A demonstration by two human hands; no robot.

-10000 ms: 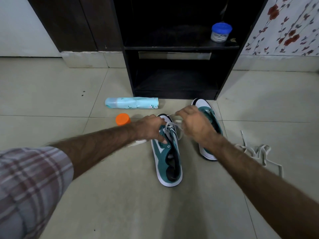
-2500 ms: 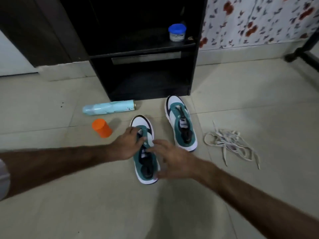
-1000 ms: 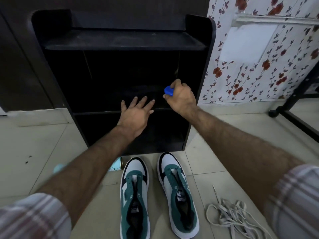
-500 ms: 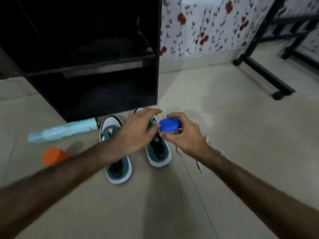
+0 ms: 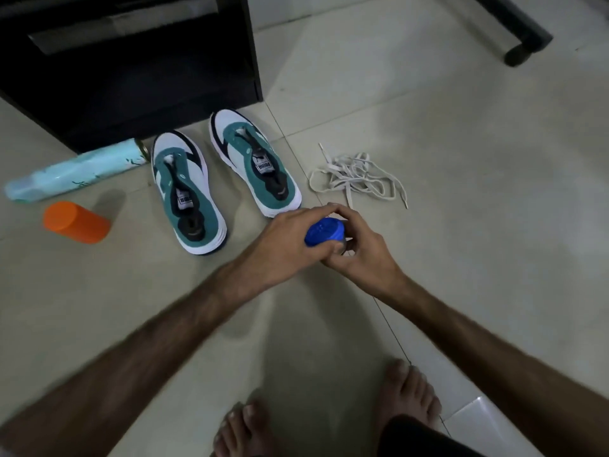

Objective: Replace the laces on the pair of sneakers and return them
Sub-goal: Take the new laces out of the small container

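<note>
Two teal and white sneakers stand side by side on the floor with no laces in them, the left sneaker (image 5: pixel 188 192) and the right sneaker (image 5: pixel 253 159). A loose pile of white laces (image 5: pixel 357 176) lies to their right. In front of the shoes I hold a small jar with a blue lid (image 5: pixel 324 231) above the floor. My right hand (image 5: pixel 359 252) grips the jar's body from below. My left hand (image 5: pixel 290 242) curls over the blue lid.
A black shelf unit (image 5: pixel 138 70) stands behind the sneakers. A pale blue spray can (image 5: pixel 72 173) lies on its side at left, with an orange cap (image 5: pixel 75 222) near it. A black frame foot (image 5: pixel 520 34) sits at top right. My bare feet (image 5: pixel 329 420) show at the bottom.
Both hands have brought the blue-lidded jar lower and nearer to me, and my left hand has closed over the lid. The view has tilted down onto the floor and my feet.
</note>
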